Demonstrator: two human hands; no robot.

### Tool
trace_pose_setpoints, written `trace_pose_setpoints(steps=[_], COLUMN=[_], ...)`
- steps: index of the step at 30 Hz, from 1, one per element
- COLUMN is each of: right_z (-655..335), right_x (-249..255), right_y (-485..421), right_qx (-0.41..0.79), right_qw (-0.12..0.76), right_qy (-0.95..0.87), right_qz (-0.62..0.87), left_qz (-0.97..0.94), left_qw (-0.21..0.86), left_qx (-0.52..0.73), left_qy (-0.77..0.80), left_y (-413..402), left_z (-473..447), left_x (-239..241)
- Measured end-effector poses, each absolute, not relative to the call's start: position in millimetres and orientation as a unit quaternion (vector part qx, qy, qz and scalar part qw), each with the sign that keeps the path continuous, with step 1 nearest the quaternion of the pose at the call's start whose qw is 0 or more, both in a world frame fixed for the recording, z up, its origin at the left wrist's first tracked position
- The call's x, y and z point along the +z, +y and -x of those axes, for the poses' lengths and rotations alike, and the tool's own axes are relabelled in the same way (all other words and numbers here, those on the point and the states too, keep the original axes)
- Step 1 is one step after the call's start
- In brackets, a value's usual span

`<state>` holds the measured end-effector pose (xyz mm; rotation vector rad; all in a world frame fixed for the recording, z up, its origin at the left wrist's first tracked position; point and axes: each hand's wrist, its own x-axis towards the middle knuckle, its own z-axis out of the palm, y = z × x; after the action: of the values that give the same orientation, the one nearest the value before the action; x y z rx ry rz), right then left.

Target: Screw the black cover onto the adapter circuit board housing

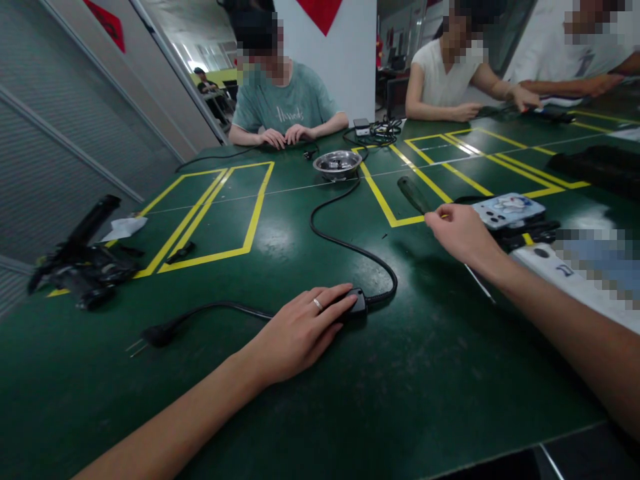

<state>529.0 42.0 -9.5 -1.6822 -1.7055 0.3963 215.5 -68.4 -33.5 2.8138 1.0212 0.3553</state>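
My left hand (pixel 300 327), a ring on one finger, lies over a small black in-line box (pixel 358 303) on a power cord, holding it against the table. The cord (pixel 350 247) curves away from the box to the far side. Its two-pin plug (pixel 159 335) rests at the left on the tabletop. In my right hand (pixel 463 233) is a screwdriver (pixel 413 195), raised over the table with its dark green handle pointing away. The thin metal shaft slants down toward me below the hand. Where the fingers pinch it is partly hidden.
A metal bowl (pixel 337 163) with small parts stands beyond the cord. Black tools or clamps (pixel 90 260) lie at the left. Near my right arm are a phone (pixel 515 210) and a white object (pixel 555 273). Several people sit across the green table (pixel 280 427), which has yellow tape lines.
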Motion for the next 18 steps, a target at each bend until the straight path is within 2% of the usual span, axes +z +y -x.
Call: trace_pose_setpoints(steps=[3, 7, 9, 12, 15, 18], right_z=[-528.1, -531.5, -533.8, -534.4, -532.6, -531.1], right_x=[-3.9, 0.6, 1.6, 0.0, -5.2, -11.9], right_y=[42.2, 44.8, 47.4, 50.0, 50.2, 50.5], right_qx=[0.344, 0.49, 0.482, 0.387, 0.281, 0.247], right_qw=[0.488, 0.57, 0.602, 0.648, 0.665, 0.666], right_qy=[-0.571, -0.459, -0.445, -0.472, -0.51, -0.517], right_qz=[0.564, 0.474, 0.455, 0.455, 0.468, 0.478], left_qz=[-0.934, -0.935, -0.934, -0.933, -0.933, -0.933], left_qw=[0.063, 0.068, 0.07, 0.072, 0.07, 0.067], left_qx=[0.113, 0.104, 0.105, 0.107, 0.107, 0.114], left_qy=[0.333, 0.332, 0.334, 0.336, 0.337, 0.335], left_y=[-67.8, -67.0, -66.8, -66.8, -67.0, -67.2], left_z=[-214.5, -213.4, -213.0, -212.7, -212.8, -213.3], left_x=[-33.4, -32.8, -33.3, -34.6, -34.9, -34.2])
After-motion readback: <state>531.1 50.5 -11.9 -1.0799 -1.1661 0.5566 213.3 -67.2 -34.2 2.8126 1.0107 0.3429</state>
